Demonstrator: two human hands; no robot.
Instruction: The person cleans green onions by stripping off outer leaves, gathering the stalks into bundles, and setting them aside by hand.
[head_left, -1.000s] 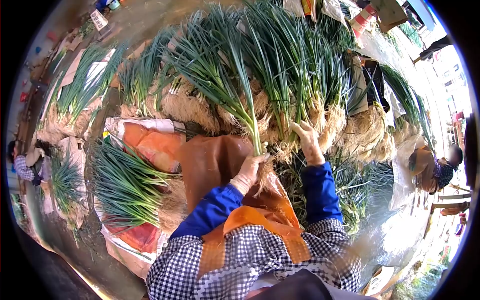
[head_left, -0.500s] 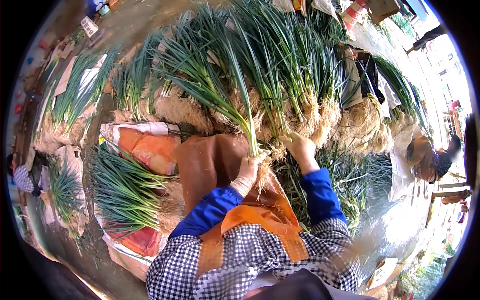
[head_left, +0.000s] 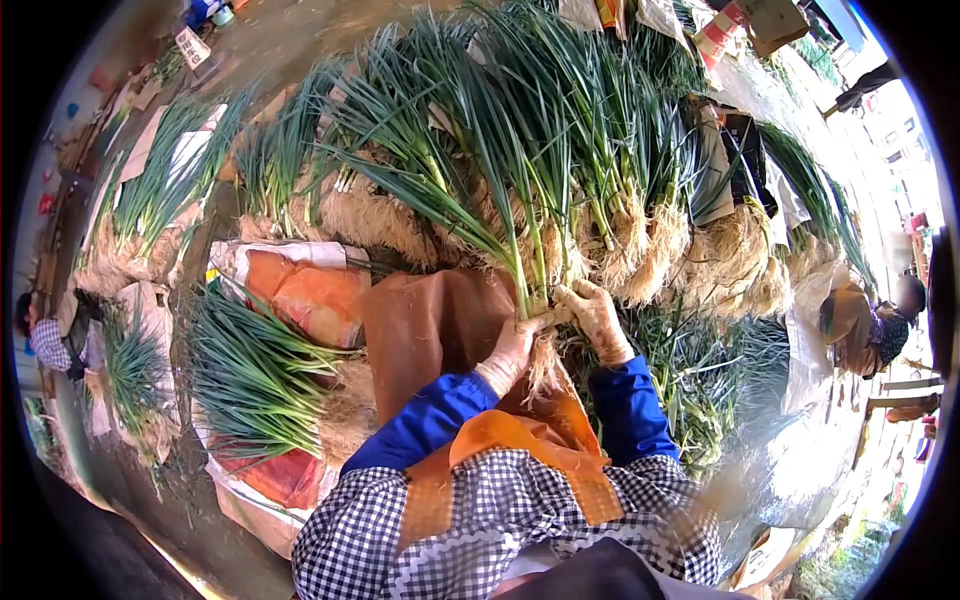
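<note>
My left hand (head_left: 512, 352) is closed around the lower white ends of a few long scallions (head_left: 517, 255), with their pale roots (head_left: 545, 370) hanging below the fist. Close beside it, my right hand (head_left: 597, 322) is closed at the base of a scallion stalk (head_left: 541, 262), its fingertips nearly meeting the left hand; the exact grip is partly hidden. Both hands are over the brown apron (head_left: 430, 320) on my lap. Just beyond them leans a large heap of scallions (head_left: 600, 130), roots toward me.
To the left, a bundle of scallions (head_left: 260, 380) lies on orange and white sacking (head_left: 300, 285). Loose green leaves (head_left: 690, 370) cover the ground at right. Other people sit at the far left (head_left: 50, 340) and far right (head_left: 865, 325).
My right hand has drawn back from the heap toward my left hand, and a stalk now stands beside the held scallions. My left hand has shifted slightly right and down.
</note>
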